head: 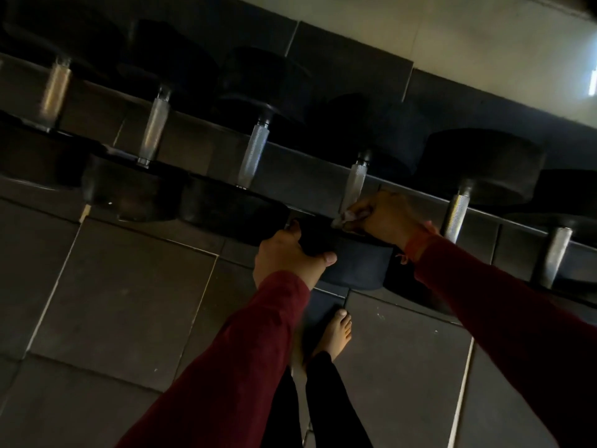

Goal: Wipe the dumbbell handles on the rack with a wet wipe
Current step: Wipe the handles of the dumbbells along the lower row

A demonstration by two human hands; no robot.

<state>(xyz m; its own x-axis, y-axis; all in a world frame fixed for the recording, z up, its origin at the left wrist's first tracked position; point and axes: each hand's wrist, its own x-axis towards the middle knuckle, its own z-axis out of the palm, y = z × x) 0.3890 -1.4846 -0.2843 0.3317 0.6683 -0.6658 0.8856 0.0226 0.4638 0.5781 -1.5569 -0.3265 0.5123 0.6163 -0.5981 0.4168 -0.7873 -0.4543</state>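
Note:
Several black dumbbells with knurled steel handles lie side by side on a low dark rack (307, 176). My right hand (387, 218) pinches a crumpled white wet wipe (350, 216) against the near end of the middle dumbbell's handle (355, 182). My left hand (287, 257) grips the rim of that dumbbell's near black head (355, 263). Other bare handles show to the left (256, 153) and to the right (457, 215).
Grey floor tiles spread below the rack (122, 286). My bare foot (336, 334) stands just before the rack, under the gripped dumbbell. A pale wall (452, 43) runs behind the rack, with a bright patch at the far right.

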